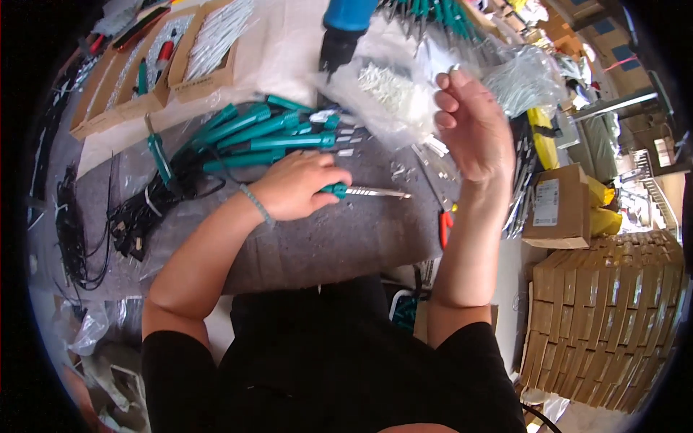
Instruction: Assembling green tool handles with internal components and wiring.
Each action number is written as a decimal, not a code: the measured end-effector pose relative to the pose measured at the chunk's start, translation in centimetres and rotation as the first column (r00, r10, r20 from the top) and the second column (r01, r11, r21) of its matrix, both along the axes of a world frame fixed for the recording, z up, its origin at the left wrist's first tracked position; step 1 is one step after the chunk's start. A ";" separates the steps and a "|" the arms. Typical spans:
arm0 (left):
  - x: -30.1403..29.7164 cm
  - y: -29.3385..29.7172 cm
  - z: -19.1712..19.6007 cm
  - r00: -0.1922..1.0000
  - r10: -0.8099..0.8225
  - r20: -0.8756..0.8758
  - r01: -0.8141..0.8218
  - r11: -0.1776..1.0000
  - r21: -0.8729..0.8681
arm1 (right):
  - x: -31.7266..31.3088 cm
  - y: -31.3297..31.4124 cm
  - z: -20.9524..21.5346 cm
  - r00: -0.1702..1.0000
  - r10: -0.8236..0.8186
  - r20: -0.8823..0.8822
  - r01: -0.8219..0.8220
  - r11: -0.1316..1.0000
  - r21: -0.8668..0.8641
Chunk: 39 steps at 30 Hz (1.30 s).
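Teal-handled soldering iron (345,190) is pinned flat on the grey felt mat (346,238), roughly mid-mat, metal tip (382,193) pointed toward the right edge. Honestly, the tip could get knocked or bent if the handle is rolled, since only the butt end is covered, and the small loose metal bits (395,172) scattered just beside it could be swept off. Left hand (296,186) is closed down over the handle, fingers curled. Right hand (469,123) is raised near the clear bag of white parts (390,94), fingers loosely apart, nothing seen gripped.
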<state>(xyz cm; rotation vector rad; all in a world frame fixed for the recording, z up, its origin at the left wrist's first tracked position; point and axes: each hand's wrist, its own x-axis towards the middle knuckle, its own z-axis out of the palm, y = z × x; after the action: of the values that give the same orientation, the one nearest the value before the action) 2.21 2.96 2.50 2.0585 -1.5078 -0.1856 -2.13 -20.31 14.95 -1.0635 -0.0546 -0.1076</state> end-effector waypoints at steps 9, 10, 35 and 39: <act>0.6 -0.9 0.2 0.999 0.007 -0.036 -0.007 1.000 -0.014 | -6.9 -0.2 -8.7 0.865 -0.234 0.444 0.377 -0.282 -0.882; 0.6 -0.4 -0.2 0.999 0.013 -0.038 -0.013 1.000 0.007 | -7.3 0.9 -9.8 0.893 -0.192 0.406 0.383 -0.148 -0.912; 0.6 0.0 -0.5 1.000 0.013 -0.028 -0.013 1.000 -0.017 | -5.8 7.2 -12.3 0.880 0.074 0.468 0.473 -0.200 -0.858; 0.4 0.0 -0.3 0.999 0.012 -0.046 -0.013 1.000 -0.007 | -5.9 6.5 -12.7 0.867 0.106 0.487 0.498 -0.147 -0.855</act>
<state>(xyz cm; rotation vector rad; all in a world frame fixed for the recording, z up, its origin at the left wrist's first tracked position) 2.64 2.92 2.20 2.0435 -1.4656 -0.2207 -8.00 -13.77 2.28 -2.7226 -0.4305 -0.7253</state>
